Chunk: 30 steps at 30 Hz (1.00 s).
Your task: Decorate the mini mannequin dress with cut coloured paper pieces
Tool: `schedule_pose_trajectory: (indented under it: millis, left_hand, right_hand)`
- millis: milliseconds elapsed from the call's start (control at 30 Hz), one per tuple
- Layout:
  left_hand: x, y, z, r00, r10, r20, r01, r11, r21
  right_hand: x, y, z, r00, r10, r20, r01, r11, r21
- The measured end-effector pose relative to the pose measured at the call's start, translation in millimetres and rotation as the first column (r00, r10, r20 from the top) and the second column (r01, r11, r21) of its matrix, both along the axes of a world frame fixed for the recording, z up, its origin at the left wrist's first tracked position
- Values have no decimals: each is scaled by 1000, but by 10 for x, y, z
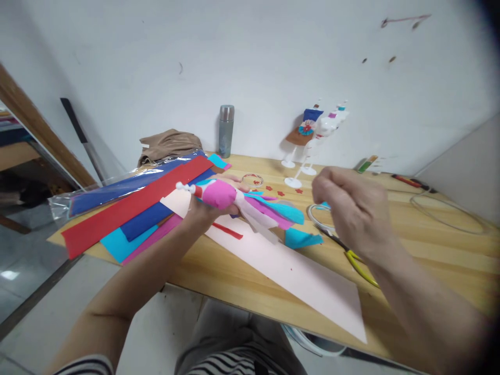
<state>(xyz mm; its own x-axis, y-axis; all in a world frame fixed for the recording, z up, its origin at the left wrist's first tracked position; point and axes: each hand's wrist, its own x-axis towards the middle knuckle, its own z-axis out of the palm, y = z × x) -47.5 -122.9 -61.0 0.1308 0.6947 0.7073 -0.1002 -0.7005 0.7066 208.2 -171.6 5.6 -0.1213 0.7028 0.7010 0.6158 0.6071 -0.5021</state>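
1. My left hand (pixel 207 212) grips a magenta-and-turquoise fabric-wrapped doll form (pixel 219 194), white knobbed tip pointing left, fabric tails trailing right.
2. My right hand (pixel 351 208) is curled into a fist, raised, apart from the doll form; can't tell if it pinches anything.
3. Doll form sits above the pale wooden worktop (pixel 429 245), near the long pale-pink fabric strip (pixel 297 276).
4. Yellow-handled scissors (pixel 361 268) lie by my right hand.
5. Wide red fabric strip (pixel 144 200) tops the left pile; small red flower cutouts (pixel 280 193) lie beyond.
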Motion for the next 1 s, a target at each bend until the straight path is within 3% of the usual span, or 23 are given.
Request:
schedule_pose_trajectory:
  millis: [133, 200, 333, 533, 633, 767, 833, 1000]
  left_hand:
    - [-63, 92, 204, 967, -253, 23, 254, 965, -61]
    - [-101, 191, 324, 939, -343, 32, 344, 932, -117]
    - [-119, 454, 586, 898, -440, -2, 434, 887, -157]
    - [106, 824, 883, 851, -511, -122, 494, 858, -142]
    - [278, 996, 898, 854, -481, -197, 444, 872, -205]
    - [510, 1193, 797, 868, -451, -206, 389, 877, -280]
    - [610, 1250, 724, 864, -469, -184, 403, 863, -306]
    - [779, 1283, 564, 844, -528, -90, 464, 804, -372]
  right_hand:
    - [244, 116, -76, 986, -162, 32, 165, 981, -106]
    - [330, 174, -105, 981, -184, 56, 191, 964, -186]
    - [389, 306, -83, 989, -131, 71, 145, 952, -268]
    - [375, 572, 87, 988, -155, -18, 147, 963, -227]
    - [381, 699, 161, 994, -43, -104, 23, 983, -180]
    - [323, 739, 199, 953, 188, -237, -221, 968, -119]
    - [273, 702, 202, 962, 195, -193, -217, 971, -101]
    - [175, 634, 189, 999, 46, -26, -49, 993, -108]
